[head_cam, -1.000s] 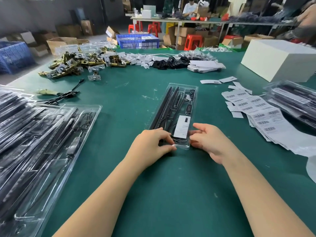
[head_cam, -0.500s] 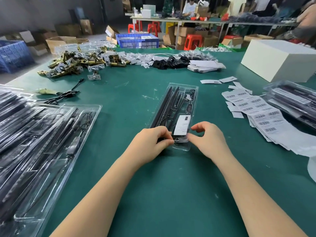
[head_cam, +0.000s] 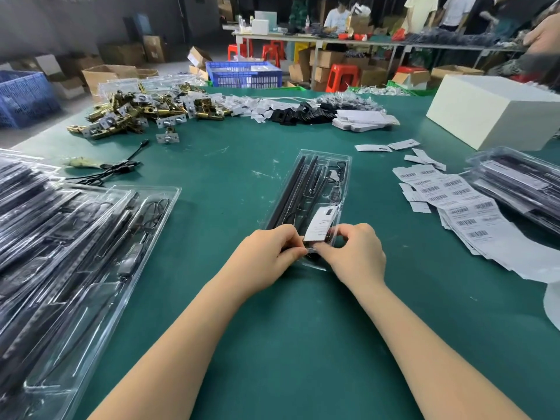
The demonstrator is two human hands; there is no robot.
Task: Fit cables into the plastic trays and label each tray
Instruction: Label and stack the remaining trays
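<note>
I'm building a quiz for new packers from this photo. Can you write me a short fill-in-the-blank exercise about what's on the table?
1. Both hands, the left hand and the right hand, work at the ____ end of the clear tray.
2. The table surface is ____ in colour.
3. The barcode labels lie to the ____ of the tray.
4. The big box at the far right is ____.

Missing words: near; green; right; white
</note>
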